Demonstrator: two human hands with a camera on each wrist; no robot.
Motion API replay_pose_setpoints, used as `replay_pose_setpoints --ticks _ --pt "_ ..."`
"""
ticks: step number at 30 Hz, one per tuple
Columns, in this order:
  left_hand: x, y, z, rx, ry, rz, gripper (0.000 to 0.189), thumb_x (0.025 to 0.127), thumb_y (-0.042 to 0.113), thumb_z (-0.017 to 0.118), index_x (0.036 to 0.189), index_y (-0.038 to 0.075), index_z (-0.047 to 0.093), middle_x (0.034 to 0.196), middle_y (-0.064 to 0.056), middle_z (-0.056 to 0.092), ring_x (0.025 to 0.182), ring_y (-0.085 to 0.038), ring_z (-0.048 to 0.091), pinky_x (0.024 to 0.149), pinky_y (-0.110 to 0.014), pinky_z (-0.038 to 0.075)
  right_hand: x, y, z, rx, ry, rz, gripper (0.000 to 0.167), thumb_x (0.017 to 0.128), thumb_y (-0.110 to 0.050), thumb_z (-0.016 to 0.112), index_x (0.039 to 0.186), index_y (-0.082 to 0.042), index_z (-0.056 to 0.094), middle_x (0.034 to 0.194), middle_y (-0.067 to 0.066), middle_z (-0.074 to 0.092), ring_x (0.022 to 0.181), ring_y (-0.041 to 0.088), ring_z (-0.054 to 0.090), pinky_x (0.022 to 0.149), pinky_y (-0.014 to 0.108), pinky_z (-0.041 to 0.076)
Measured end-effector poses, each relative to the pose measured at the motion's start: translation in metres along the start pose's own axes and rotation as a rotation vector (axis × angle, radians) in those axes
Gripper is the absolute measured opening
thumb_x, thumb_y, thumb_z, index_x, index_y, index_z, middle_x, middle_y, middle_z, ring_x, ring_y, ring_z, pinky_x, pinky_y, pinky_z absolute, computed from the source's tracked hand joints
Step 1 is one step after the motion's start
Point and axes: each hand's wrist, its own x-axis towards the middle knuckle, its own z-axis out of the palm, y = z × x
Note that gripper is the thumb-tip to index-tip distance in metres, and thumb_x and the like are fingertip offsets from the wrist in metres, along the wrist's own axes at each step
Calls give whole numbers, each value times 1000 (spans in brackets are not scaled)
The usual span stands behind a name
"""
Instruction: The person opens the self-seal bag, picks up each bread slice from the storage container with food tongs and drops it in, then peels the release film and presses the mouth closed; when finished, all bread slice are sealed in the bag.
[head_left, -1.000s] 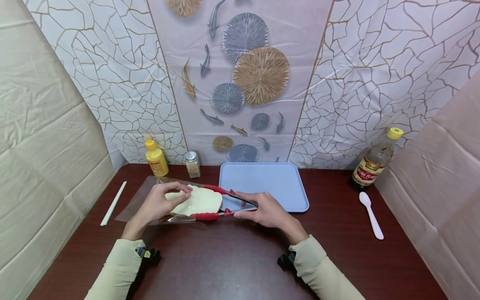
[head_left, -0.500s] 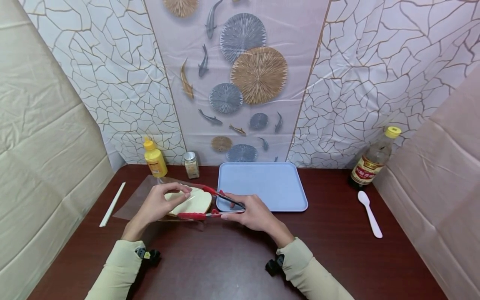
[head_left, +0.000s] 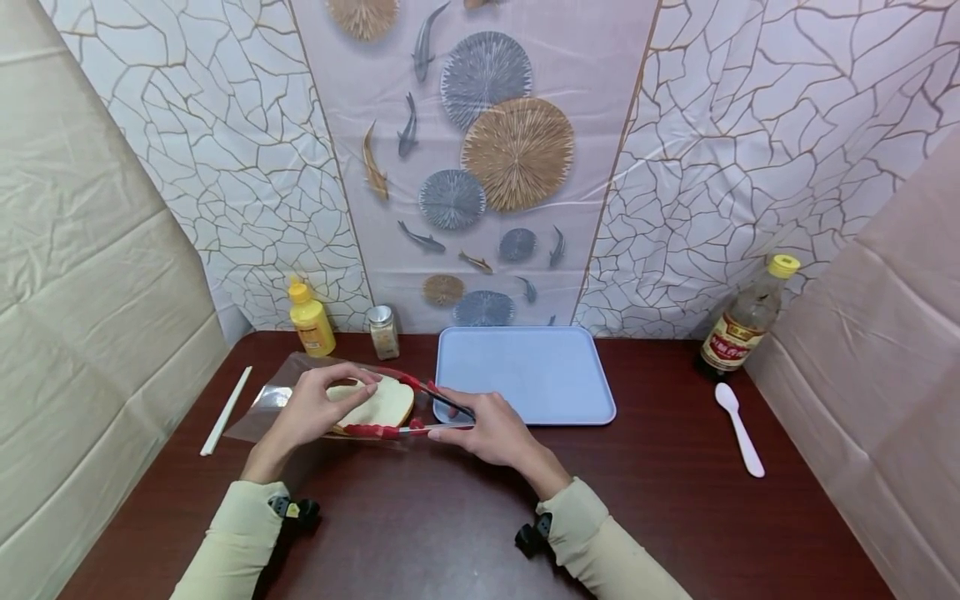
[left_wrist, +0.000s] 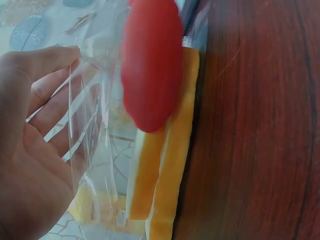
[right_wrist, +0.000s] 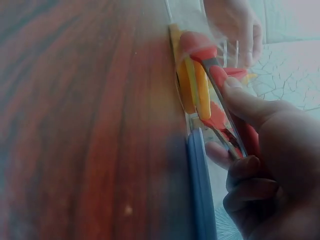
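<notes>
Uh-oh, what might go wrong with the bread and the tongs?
The red-tipped tongs straddle the soft-looking bread, so the right hand might squeeze too hard and squash it. The left hand pinches the thin, clear plastic bag, which might slip or tear. The blue tray is right beside the tongs, so they might bump its corner.

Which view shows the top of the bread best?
The head view: it looks down on the bread, part of its top hidden by the left hand. Left wrist shows mostly its edges, partly behind the tongs; right wrist, also mostly edges, seen smaller and hazier.
</notes>
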Motion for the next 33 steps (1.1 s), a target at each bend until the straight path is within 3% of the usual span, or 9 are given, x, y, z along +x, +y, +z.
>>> replay_pose_setpoints --ticks 10,18,25,33 --pt "1 2 0 -30 -19 -10 11 100 32 81 108 26 81 113 7 81 115 -18 74 108 -59 57 -1 -7 6 43 50 -15 64 93 -53 83 150 -29 66 100 -10 76 91 14 69 84 27 54" --pt "0 3 0 -43 -7 -3 10 99 30 82 108 25 82 109 12 81 112 -10 73 108 -59 56 4 -14 15 50 26 2 70 94 -53 83 155 -28 60 128 3 80 103 18 73 87 30 55" --pt "-1 4 2 -56 -11 -7 10 100 32 81 108 26 81 108 11 81 112 -11 73 107 -59 57 10 -16 20 30 15 -11 71 94 -54 82 156 -26 60 110 -1 81 88 14 66 79 27 52" --pt "0 -2 4 -49 -58 -6 10 100 28 81 108 22 82 106 7 81 110 -13 72 103 -54 60 10 -17 18 -2 -4 -17 78 92 -57 83 158 -26 57 110 -1 80 99 18 72 84 31 55"
